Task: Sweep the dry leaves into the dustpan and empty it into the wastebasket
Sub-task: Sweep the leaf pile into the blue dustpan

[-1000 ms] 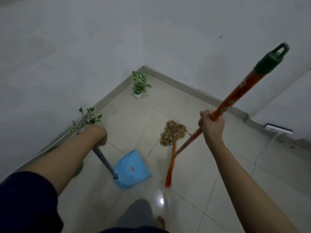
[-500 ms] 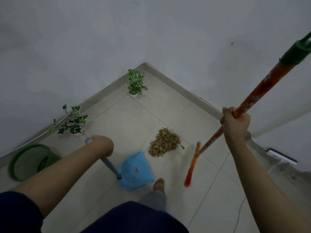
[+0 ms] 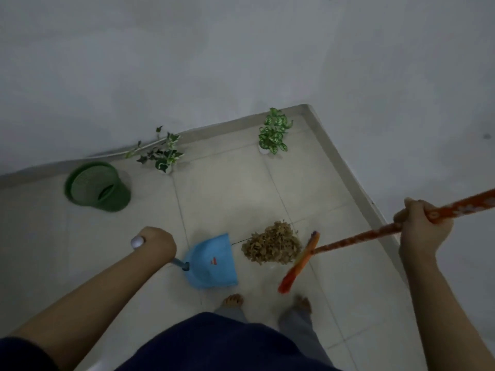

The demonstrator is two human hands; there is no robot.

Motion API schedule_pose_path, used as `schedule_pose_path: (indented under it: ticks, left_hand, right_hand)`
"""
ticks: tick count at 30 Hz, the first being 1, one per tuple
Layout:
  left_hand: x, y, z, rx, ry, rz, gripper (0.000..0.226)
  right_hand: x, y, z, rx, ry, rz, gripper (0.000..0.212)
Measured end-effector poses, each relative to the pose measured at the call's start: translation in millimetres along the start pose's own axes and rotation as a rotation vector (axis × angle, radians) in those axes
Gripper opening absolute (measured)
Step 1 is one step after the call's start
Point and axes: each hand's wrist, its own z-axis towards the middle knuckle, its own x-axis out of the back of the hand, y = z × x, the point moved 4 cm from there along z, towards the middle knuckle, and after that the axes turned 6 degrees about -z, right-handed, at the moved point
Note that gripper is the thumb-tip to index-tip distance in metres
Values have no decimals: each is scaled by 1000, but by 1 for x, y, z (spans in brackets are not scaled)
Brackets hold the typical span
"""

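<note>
A pile of dry brown leaves [image 3: 272,246] lies on the tiled floor. Left of it stands a blue dustpan [image 3: 213,262], its mouth toward the pile. My left hand [image 3: 154,243] grips the top of the dustpan's long handle. My right hand [image 3: 422,228] grips the orange patterned broom handle [image 3: 356,238]. The orange broom head [image 3: 300,262] sits just right of the leaves, at the pile's edge. A green wastebasket [image 3: 96,187] stands at the far left by the wall.
Two small potted plants stand along the wall: an ivy [image 3: 162,156] and a spotted-leaf plant [image 3: 273,132]. The walls meet in a corner at the upper right. My bare feet [image 3: 234,301] stand just behind the dustpan and broom.
The view swung right to left, bringing the wastebasket fully into sight. The broom head has moved in close to the right side of the leaf pile. The dustpan stays left of the pile.
</note>
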Motion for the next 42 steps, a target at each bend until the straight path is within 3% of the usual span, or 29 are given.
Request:
schedule_pose_path:
  ticks: [10,17,22,26,33,36,39,42]
  left_hand:
    - [-4,10,-27,207,-48,-93,27]
    - [11,26,-25,215,25,-105,27]
    - [2,27,-24,220,-24,-195,26]
    - [-3,24,-25,215,-35,-196,26]
    - [8,24,-31,225,-55,-210,26]
    - [26,27,-37,201,46,-287,28]
    - [59,35,-55,97,293,-388,37]
    - [96,74,-86,-310,527,-927,49]
  right_hand:
    - [-14,19,75,52,-365,68,46]
    - [-11,19,89,73,-420,68,43]
    - [-14,25,78,99,-478,-30,31]
    - [-14,30,72,91,-520,-46,40]
    - [-10,53,64,105,-612,-188,31]
    - [-11,62,62,111,-660,-226,42]
    - [-13,65,57,160,-726,-304,43]
    - [-18,77,55,184,-782,-349,47]
